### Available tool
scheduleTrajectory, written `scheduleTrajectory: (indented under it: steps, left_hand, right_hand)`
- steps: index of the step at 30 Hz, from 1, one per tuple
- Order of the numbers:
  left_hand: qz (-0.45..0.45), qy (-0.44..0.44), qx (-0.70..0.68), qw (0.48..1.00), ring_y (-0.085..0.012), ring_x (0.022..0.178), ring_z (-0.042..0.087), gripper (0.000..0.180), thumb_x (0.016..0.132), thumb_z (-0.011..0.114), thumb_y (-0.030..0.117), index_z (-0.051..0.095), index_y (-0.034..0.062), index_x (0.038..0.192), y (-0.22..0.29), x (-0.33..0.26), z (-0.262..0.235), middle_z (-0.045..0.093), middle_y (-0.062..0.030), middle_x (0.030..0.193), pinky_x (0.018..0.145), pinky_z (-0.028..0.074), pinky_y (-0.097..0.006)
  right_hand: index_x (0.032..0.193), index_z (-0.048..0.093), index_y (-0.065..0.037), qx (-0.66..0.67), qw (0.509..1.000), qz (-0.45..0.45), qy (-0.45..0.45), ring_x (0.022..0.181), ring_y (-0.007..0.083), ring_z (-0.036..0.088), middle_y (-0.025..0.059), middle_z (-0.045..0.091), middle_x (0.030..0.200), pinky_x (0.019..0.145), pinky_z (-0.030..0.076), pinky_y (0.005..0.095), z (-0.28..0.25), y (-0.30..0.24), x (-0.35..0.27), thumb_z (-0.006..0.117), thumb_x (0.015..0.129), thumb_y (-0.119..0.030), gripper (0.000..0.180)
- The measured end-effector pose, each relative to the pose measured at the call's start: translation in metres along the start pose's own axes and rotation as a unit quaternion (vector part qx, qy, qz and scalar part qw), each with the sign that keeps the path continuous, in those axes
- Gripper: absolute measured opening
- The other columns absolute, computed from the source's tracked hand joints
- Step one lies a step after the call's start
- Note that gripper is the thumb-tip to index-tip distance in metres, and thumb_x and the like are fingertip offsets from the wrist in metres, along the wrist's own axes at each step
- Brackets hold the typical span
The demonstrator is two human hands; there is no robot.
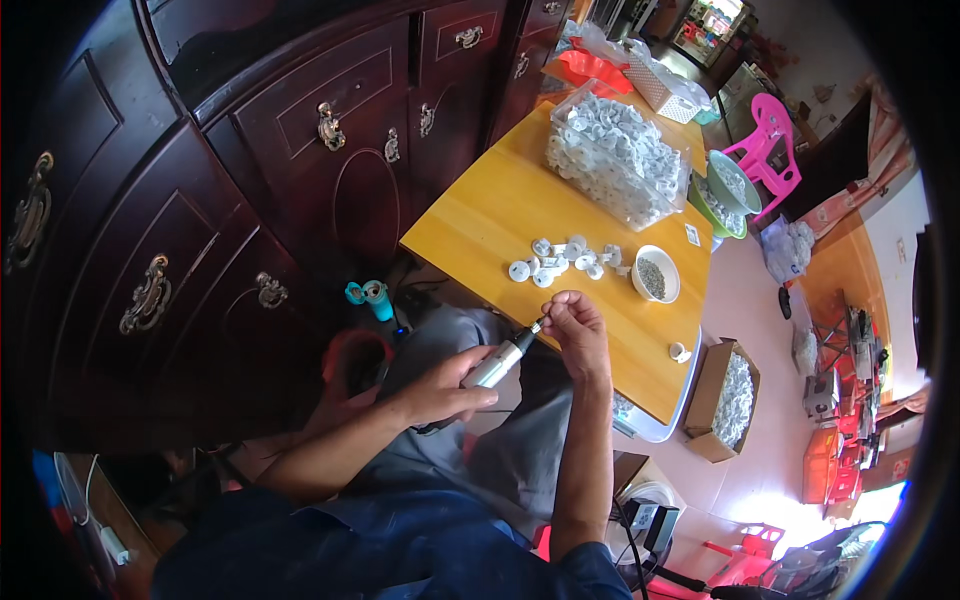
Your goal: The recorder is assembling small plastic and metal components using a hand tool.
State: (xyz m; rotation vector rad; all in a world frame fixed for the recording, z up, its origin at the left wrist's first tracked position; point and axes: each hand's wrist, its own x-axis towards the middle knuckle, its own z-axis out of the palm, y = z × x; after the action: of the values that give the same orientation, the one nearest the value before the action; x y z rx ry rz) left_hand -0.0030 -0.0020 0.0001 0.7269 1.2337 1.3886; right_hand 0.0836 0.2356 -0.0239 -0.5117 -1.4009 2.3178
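One electric screwdriver (497,364), slim silver barrel with a dark tip, lies in the left hand (440,388), fingers wrapped tight round the barrel, over the lap just short of the near table edge. The right hand (577,327) meets its tip; thumb and fingers are pressed together on something small, too tiny and too covered to make out.

One yellow wooden table (500,215), smooth top, stands just beyond the hands. About ten small white round parts (563,257) lie loose near its middle; exact count uncertain, some overlap. One white bowl (656,274) of grey-green bits sits just right of them. One lone white part (680,352) sits near the right near corner. One clear plastic bag (618,157), crammed with white parts beyond counting, takes the far end. One green bowl (724,199) at the far right edge.

On the floor to the right, one cardboard box (722,400) of white parts. One pink plastic chair (768,150) beyond. Dark carved wooden cabinet (250,200) to the left, brass handles; its top is cut off.
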Motion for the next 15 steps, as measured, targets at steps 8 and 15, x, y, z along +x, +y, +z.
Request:
scheduleTrajectory:
  steps: [8,15]
  left_hand:
    - [0.004,-0.006,-0.017,1.0,-0.0082,0.061,0.052,0.064,0.089,0.063,0.016,0.032,-0.0019,0.143,0.003,-0.004,-0.005,0.053,-0.0033,0.088,0.055,0.044,-0.022]
    - [0.03,0.023,-0.033,0.999,-0.0089,0.058,0.052,0.061,0.089,0.062,0.014,0.034,-0.0017,0.14,0.002,0.0,-0.005,0.052,-0.0031,0.083,0.052,0.044,-0.024]
  right_hand:
    - [0.112,0.059,-0.004,-0.006,0.999,0.038,0.001,0.075,0.0119,0.064,0.0071,0.067,0.095,0.072,0.056,0.0261,0.011,-0.002,0.0,0.06,0.096,-0.011,0.018]
    - [0.112,0.062,-0.004,-0.329,0.93,-0.119,0.112,0.079,0.0164,0.064,0.0095,0.065,0.1,0.069,0.053,0.0294,0.003,0.01,0.031,0.067,0.089,-0.016,0.026]
